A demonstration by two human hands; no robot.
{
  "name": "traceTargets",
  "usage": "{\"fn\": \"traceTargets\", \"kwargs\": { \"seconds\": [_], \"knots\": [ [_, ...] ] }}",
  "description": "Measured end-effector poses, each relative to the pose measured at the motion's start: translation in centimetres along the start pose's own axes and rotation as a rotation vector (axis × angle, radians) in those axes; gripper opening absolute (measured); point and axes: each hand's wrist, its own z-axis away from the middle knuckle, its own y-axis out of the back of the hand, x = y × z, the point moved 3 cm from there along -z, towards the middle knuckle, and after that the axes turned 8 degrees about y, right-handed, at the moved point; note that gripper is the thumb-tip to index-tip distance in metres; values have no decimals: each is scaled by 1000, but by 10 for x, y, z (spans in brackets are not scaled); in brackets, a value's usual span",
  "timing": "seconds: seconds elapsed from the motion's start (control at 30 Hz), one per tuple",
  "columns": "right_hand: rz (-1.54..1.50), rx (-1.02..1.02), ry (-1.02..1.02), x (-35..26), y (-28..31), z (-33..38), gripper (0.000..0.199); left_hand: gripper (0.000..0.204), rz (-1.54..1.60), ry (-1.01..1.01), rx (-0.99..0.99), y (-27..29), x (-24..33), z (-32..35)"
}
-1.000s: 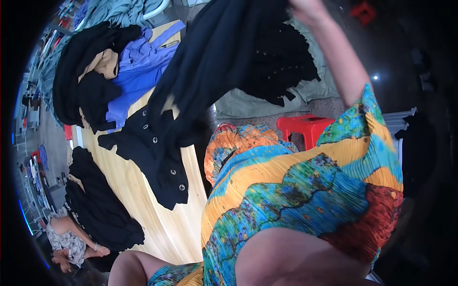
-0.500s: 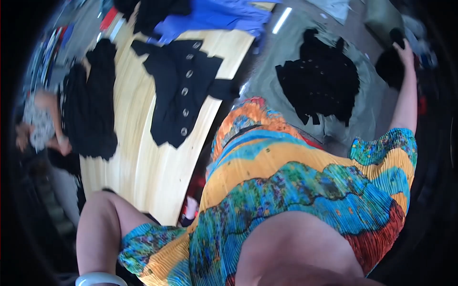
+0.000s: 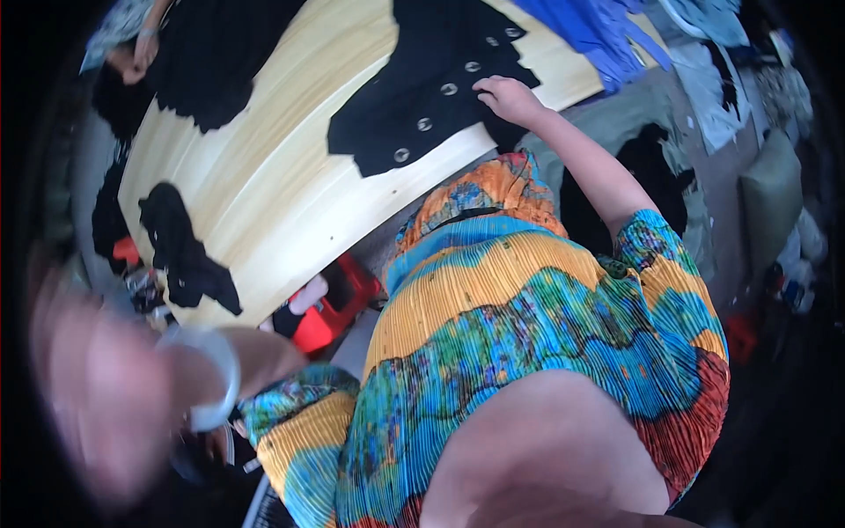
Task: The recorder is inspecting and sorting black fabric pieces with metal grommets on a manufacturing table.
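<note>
A black garment (image 3: 385, 119) with a row of round silver-coloured metal rings or buttons lies spread on the pale wooden table (image 3: 290, 189). My right hand (image 3: 510, 99) reaches over its right edge, fingers stretched toward the rings and nothing visible in them. Whether the fingertips touch the cloth I cannot tell. At the lower left my left hand (image 3: 110, 387), with a pale bangle (image 3: 218, 374) on the wrist, is smeared by motion, so its fingers do not show clearly. Closest to it on the table lies a small black cloth piece (image 3: 189, 251).
Across the table at the upper left, another person's hands (image 3: 136, 57) are beside a large black garment (image 3: 220, 62). Blue-purple cloth (image 3: 585, 40) covers the far right corner. A red stool (image 3: 334, 304) stands below the table edge. More black clothing (image 3: 664, 172) lies on grey-green cloth at right.
My right hand has come from a dark item at the far right to the ringed garment. My left arm has swung outward. The view has turned left, bringing the small black piece into sight.
</note>
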Motion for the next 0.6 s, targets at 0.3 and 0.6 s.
{"fn": "traceTargets", "kwargs": {
  "seconds": [0.3, 0.6],
  "knots": [
    [-144, 125, -901, 78, -56, -41, 56, 37, 105, 1143, 441, 19, -346, -69],
    [-552, 227, -1239, 75, -73, -35, 25, 35, -507, 588, 827, 28, -359, -93]
  ]
}}
